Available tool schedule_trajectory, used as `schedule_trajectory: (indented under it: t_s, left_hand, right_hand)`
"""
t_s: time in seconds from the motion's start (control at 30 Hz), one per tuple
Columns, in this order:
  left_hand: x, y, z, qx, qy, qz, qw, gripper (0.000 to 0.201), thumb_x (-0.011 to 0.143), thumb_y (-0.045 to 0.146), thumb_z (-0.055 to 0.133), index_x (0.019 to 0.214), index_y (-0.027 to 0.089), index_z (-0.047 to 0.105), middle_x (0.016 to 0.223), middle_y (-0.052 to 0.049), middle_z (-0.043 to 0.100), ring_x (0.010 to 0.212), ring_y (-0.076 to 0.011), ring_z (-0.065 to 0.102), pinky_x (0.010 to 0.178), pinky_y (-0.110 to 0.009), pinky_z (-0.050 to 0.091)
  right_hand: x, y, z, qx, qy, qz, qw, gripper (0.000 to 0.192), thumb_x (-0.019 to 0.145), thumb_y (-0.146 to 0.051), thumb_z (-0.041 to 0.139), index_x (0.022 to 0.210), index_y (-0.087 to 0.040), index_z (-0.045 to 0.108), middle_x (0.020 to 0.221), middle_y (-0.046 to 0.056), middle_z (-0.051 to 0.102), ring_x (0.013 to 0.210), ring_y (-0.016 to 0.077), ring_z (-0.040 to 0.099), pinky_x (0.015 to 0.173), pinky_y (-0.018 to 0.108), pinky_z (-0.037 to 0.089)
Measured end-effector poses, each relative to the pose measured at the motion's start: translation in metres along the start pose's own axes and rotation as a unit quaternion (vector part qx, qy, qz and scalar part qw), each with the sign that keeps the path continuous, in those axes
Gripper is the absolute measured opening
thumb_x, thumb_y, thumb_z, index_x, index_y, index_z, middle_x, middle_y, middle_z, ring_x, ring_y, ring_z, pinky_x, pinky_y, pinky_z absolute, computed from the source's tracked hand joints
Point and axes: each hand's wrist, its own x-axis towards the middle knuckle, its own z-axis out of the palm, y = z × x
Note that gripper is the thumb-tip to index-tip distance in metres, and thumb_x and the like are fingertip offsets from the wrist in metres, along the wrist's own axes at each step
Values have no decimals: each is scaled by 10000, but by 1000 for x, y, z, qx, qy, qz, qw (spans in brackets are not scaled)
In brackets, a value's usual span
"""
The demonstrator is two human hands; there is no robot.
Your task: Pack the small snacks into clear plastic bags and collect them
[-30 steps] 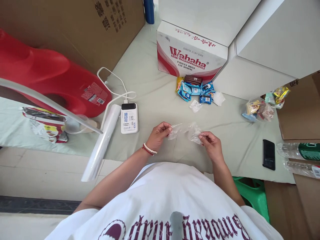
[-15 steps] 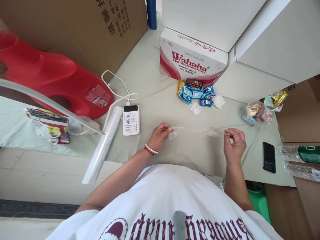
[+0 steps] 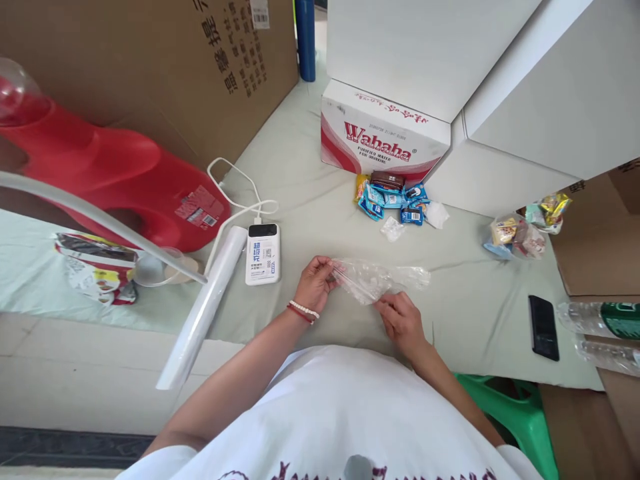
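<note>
Left hand (image 3: 315,283) pinches one end of a clear plastic bag (image 3: 380,279) held just above the pale green sheet (image 3: 300,180); right hand (image 3: 400,319) grips its lower edge. Judging by this, the bag is being opened; next calls for parting its mouth

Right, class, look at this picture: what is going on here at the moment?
A person in a white printed shirt holds a small clear plastic bag over a pale green cloth-covered surface. The left hand pinches the bag at one end and the right hand grips its lower edge. Beyond the bag lies a pile of small blue-wrapped snacks in front of a red and white Wahaha carton. A white power bank lies left of the hands, a black phone to the right.
</note>
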Motion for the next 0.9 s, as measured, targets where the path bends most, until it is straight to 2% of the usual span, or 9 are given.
schedule_trajectory:
  t_s: [0.13,0.3,0.4,0.53,0.67,0.73,0.77,0.83,0.9]
  left_hand:
    - [-1,2,1,-27,-27,-32,999,446,672,359,893,853,212,513,887,7,735,901,-201,764,823,-368,624]
    - [-3,1,4,-1,-21,-26,999,476,697,414,864,872,229,462,906,20,738,882,-207,774,805,-377,627]
    - [-6,-1,6,27,0,-2,1000,483,693,447,861,874,229,469,879,40,711,863,-182,762,801,-351,620]
    - [-11,-3,7,62,-15,-9,998,441,691,450,847,832,212,504,878,22,684,897,-199,749,813,-359,608]
    - [-16,-1,0,174,-44,-24,983,290,732,388,750,845,204,556,963,-41,702,978,-248,724,841,-404,591]
    - [-21,2,-1,294,-25,47,954,252,734,316,697,939,201,606,1071,-88,698,1072,-281,685,880,-441,576]
    - [-25,4,0,363,-6,113,925,291,740,284,676,1013,198,625,1139,-111,684,1131,-295,655,923,-466,561]
    - [-31,9,7,485,11,267,833,392,782,251,649,1169,192,633,1267,-143,645,1250,-313,580,1045,-517,496]
    - [-33,13,20,569,-24,371,733,431,854,274,638,1277,195,625,1358,-155,620,1349,-330,507,1141,-549,406]
  right_hand:
    - [-23,-9,-8,81,-66,41,994,254,1002,-119,511,1070,-248,719,975,49,728,819,164,662,668,278,534]
    - [-5,-2,-29,88,48,188,977,191,1017,-176,522,1041,-245,698,968,45,691,813,158,661,692,286,540]
    - [16,8,-34,19,77,182,980,160,1017,-233,554,1044,-241,712,968,52,682,835,180,632,724,314,533]
    - [31,18,-18,-80,-37,129,988,215,988,-325,630,1159,-255,739,1026,81,658,950,237,569,744,339,497]
    - [36,24,3,-130,-117,147,974,253,992,-227,573,1147,-283,765,970,80,620,921,243,510,658,309,394]
    - [39,25,8,-134,-120,162,970,300,988,-153,531,1087,-286,781,934,75,610,899,239,488,648,304,357]
    - [40,24,9,-136,-121,164,970,322,984,-127,519,1070,-288,785,931,74,609,892,237,480,646,303,344]
    - [43,21,9,-140,-125,156,970,345,976,-104,516,1063,-293,791,941,74,613,885,237,468,647,307,333]
    - [45,17,7,-143,-129,139,971,355,973,-96,521,1060,-300,797,946,73,616,874,238,457,658,315,342]
